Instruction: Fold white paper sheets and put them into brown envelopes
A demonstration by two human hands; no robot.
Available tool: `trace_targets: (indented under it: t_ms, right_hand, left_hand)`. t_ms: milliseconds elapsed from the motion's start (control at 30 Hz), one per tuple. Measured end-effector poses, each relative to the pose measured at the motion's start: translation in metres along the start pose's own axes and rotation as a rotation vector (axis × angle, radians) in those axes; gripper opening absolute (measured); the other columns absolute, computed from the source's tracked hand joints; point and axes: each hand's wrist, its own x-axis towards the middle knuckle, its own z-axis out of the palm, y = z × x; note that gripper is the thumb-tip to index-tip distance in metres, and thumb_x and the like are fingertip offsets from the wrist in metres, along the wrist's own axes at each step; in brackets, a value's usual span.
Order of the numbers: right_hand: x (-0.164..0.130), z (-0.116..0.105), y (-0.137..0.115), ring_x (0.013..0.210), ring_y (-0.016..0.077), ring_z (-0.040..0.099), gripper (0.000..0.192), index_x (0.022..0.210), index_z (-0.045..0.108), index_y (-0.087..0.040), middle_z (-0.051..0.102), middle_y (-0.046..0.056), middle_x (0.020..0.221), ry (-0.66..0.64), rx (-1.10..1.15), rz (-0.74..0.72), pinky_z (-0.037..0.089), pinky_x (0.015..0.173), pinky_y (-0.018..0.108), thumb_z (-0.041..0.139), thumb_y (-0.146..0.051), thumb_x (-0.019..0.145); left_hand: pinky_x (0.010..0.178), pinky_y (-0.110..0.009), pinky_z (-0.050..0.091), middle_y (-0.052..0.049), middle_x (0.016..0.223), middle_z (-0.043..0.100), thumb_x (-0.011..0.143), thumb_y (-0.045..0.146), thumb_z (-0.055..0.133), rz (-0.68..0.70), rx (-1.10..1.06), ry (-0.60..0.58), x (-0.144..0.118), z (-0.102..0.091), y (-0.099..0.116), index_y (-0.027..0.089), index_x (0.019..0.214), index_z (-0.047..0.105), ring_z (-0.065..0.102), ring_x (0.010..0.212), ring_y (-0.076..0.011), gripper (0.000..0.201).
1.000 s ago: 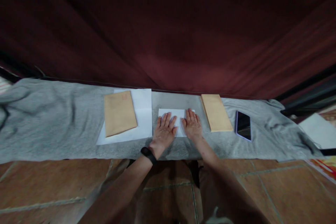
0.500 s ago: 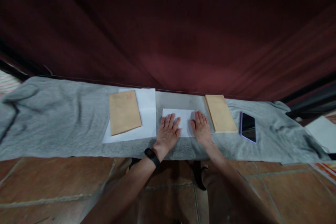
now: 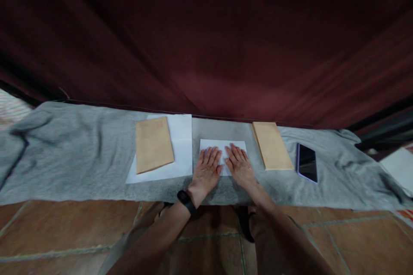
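both hands lie flat, palms down, on a folded white sheet (image 3: 222, 146) in the middle of the grey cloth (image 3: 71, 159) that covers the surface. the left hand (image 3: 206, 171) presses the sheet's left part and the right hand (image 3: 239, 166) its right part; the fingers (image 3: 211, 155) of both are spread open and straight, gripping nothing, the two thumbs nearly meeting. a black wristband (image 3: 186, 200) sits on the left wrist.

taking the folded sheet as landmark: just to its left lies a larger white sheet (image 3: 180, 146) spread flat, with a brown paper envelope (image 3: 152, 144) resting on top of it, slightly tilted; whether anything is inside the envelope cannot be told, as it lies closed and flat. just to the right of the folded sheet is a second brown envelope (image 3: 271, 145), lying directly on the cloth, also closed and its contents not visible. beyond that envelope, farther right, a dark phone (image 3: 306, 162) with a pale case lies screen up. behind the folded sheet hangs a dark red curtain (image 3: 206, 43). in front of it, below the cloth's edge, is a brown tiled floor (image 3: 64, 232).
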Motion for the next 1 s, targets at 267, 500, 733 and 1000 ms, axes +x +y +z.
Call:
trace_targets:
  t_ms: [267,500,733,1000]
  right_hand:
    - [-0.005,0.004,0.021,0.152,0.0255,0.028,0.058,0.156,0.034,-0.012,0.032,0.014,0.163,0.04,-0.043,0.098,0.028,0.121,0.048,0.03,-0.042,0.107]
    - [-0.006,0.003,0.02,0.15,0.0269,0.031,0.057,0.155,0.036,-0.009,0.035,0.016,0.161,0.064,-0.036,0.112,0.032,0.119,0.049,0.032,-0.04,0.107]
    - [-0.005,0.0,0.019,0.149,0.028,0.033,0.055,0.153,0.039,-0.009,0.038,0.017,0.159,0.084,-0.022,0.102,0.032,0.119,0.049,0.037,-0.038,0.106]
    - [-0.01,-0.003,0.025,0.148,0.0274,0.036,0.057,0.155,0.035,-0.007,0.039,0.017,0.158,0.115,-0.003,0.109,0.034,0.119,0.049,0.038,-0.034,0.105]
  left_hand:
    - [0.125,-0.051,0.023,-0.01,0.164,0.03,0.103,0.038,0.033,-0.04,0.018,-0.062,-0.003,0.003,-0.003,0.014,0.155,0.036,0.027,0.152,-0.0267,0.057]
    - [0.124,-0.045,0.027,-0.014,0.161,0.036,0.101,0.029,0.034,-0.051,-0.027,0.024,0.018,0.001,0.009,0.008,0.152,0.041,0.03,0.151,-0.0249,0.055]
    - [0.125,-0.046,0.024,-0.011,0.162,0.036,0.101,0.028,0.032,-0.043,-0.065,0.045,0.043,0.017,0.025,0.011,0.152,0.04,0.028,0.152,-0.0233,0.055]
    - [0.124,-0.052,0.025,-0.016,0.159,0.038,0.101,0.031,0.032,-0.107,-0.018,0.115,0.041,0.022,0.008,0.008,0.152,0.04,0.029,0.151,-0.0276,0.056]
